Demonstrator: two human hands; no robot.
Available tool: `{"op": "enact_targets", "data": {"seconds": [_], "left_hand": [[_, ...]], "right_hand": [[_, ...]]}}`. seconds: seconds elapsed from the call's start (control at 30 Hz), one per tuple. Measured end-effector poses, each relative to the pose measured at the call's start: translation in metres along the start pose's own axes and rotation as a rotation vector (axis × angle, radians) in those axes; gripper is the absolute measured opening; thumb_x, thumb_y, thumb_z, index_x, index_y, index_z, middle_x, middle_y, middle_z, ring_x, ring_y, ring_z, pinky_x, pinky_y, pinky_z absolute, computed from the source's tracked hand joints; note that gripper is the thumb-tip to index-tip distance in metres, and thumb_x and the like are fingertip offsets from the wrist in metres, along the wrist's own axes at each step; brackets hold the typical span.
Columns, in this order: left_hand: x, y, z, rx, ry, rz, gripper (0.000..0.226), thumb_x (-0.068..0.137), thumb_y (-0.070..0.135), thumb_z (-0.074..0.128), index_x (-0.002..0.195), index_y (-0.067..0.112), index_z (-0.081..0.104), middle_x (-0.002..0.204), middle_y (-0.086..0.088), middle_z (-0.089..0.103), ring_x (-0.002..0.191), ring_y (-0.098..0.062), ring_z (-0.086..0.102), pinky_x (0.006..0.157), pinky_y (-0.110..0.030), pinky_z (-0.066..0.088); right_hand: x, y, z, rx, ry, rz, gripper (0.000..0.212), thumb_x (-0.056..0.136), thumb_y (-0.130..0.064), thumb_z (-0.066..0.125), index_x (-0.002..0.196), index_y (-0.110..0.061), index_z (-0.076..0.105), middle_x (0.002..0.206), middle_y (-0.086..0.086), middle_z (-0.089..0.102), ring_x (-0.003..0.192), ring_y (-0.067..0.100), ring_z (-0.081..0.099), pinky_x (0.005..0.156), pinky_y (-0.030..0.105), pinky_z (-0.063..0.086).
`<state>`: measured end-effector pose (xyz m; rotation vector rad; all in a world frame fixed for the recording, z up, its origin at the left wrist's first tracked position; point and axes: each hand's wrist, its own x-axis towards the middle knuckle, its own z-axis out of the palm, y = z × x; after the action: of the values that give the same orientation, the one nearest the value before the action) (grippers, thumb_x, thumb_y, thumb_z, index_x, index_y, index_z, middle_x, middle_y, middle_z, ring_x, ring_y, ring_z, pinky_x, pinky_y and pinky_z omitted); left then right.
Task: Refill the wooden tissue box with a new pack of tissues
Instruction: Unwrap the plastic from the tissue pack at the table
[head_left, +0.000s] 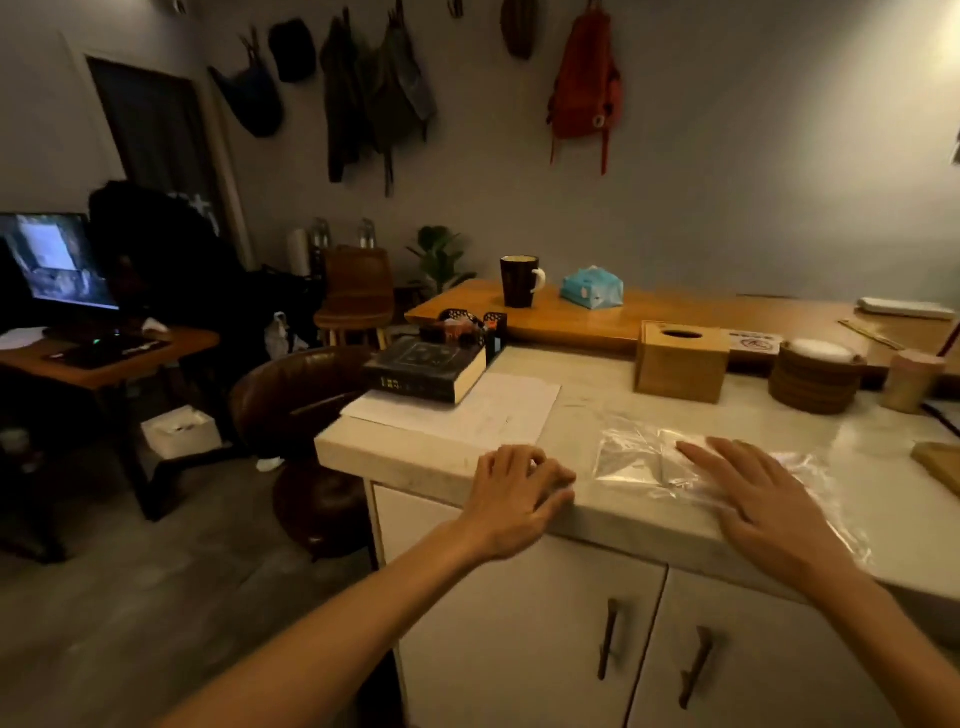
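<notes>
**Both hands at the counter edge, tissue box and new pack further back**

The left hand (519, 493) rests on the front edge of the pale stone counter (582, 395), with the fingers curled loosely and nothing held in them. The right hand (753, 499) lies flat with the fingers spread, pressing on a clear plastic wrapper (639, 457) that is spread on the counter near the edge. It holds nothing.

The wooden tissue box (681, 361) stands upright further back on the counter, its oval slot on top, well apart from both hands. The blue tissue pack (592, 287) lies behind it on the raised wooden ledge (675, 312), near a dark mug (519, 280).

To the left, a thick dark book (426, 369) lies on white paper sheets (498, 410). To the right of the box stands a stack of round wooden coasters (813, 374).
</notes>
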<state>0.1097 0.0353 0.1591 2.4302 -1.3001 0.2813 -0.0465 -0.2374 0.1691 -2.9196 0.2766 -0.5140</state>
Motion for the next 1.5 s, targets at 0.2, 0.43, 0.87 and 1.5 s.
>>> {"op": "enact_targets", "data": {"seconds": [0.2,0.43,0.87,1.5], "left_hand": [[-0.007,0.018,-0.031,0.044,-0.45,-0.087,0.064,0.1,0.05,0.032,0.156,0.031,0.006,0.165,0.001,-0.009,0.151,-0.019,-0.015,0.121,-0.039,-0.013],[0.025,0.026,-0.063,-0.072,-0.774,-0.233,0.062,0.104,0.044,0.029,0.157,0.029,0.001,0.165,0.004,-0.011,0.151,-0.018,-0.013,0.122,-0.037,-0.007],[0.022,0.043,-0.066,-0.201,-0.705,-0.451,0.091,0.081,-0.003,0.047,0.156,0.033,0.011,0.164,0.014,-0.004,0.152,-0.013,-0.007,0.125,-0.041,0.009],[0.164,0.078,-0.074,-1.23,-0.554,-1.043,0.079,0.086,0.059,0.062,0.151,0.024,0.032,0.154,-0.006,0.038,0.138,-0.028,0.043,0.115,-0.047,0.034]], "right_hand": [[-0.006,-0.013,-0.022,0.051,-0.171,0.111,0.077,0.078,-0.038,0.03,0.149,-0.052,0.002,0.162,0.004,0.02,0.149,0.027,0.009,0.12,0.05,0.015],[-0.003,-0.021,-0.044,0.078,-0.376,0.174,0.061,0.094,-0.056,0.012,0.153,-0.042,0.012,0.161,0.007,0.023,0.15,0.029,0.008,0.118,0.05,0.012],[0.0,-0.014,-0.033,0.09,-0.443,0.112,0.084,0.085,-0.027,0.056,0.155,-0.037,0.009,0.162,0.007,0.014,0.151,0.033,0.001,0.119,0.053,0.003],[0.117,0.035,-0.136,1.804,-0.737,1.004,0.037,0.095,-0.007,0.048,0.132,-0.008,0.052,0.12,0.025,0.062,0.104,0.04,0.064,0.079,0.058,0.057]]}}
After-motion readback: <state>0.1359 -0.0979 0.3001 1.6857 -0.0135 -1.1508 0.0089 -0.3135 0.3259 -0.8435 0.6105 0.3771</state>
